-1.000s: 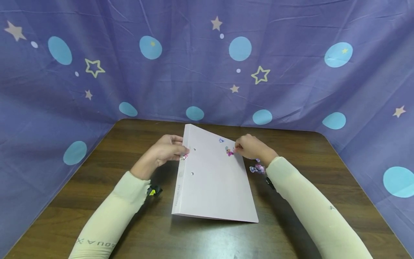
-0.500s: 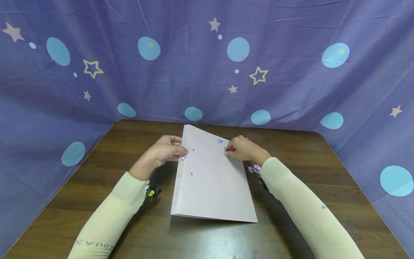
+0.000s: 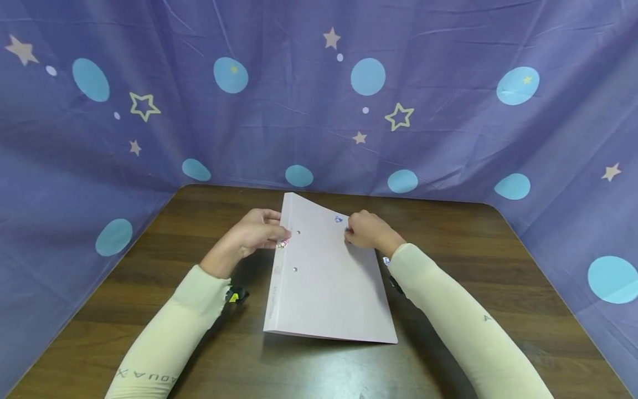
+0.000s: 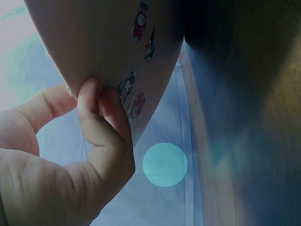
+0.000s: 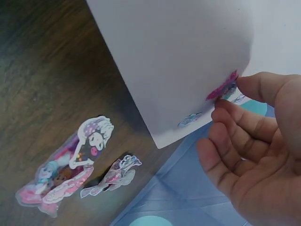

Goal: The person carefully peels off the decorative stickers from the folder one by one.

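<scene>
A white file folder (image 3: 329,293) with two metal rivets near its spine is propped at a tilt over the table. My left hand (image 3: 254,233) grips its spine edge, thumb on the front face and fingers behind. Several small character stickers (image 4: 140,21) show on the folder in the left wrist view. Over the upper right of the front cover, my right hand (image 3: 371,230) pinches a pink sticker (image 5: 223,88) between thumb and forefinger, close to the cover; contact is hard to tell. A small blue sticker (image 5: 189,120) lies flat on the cover near the top edge.
Loose cartoon stickers (image 5: 66,167) lie on the brown wooden table (image 3: 473,266) right of the folder, mostly hidden by the right forearm in the head view. A purple curtain (image 3: 319,111) with stars and dots hangs behind the table.
My right hand has moved left across the folder's upper right with the pink sticker, which it now hides in the head view. The left hand and folder have hardly moved.
</scene>
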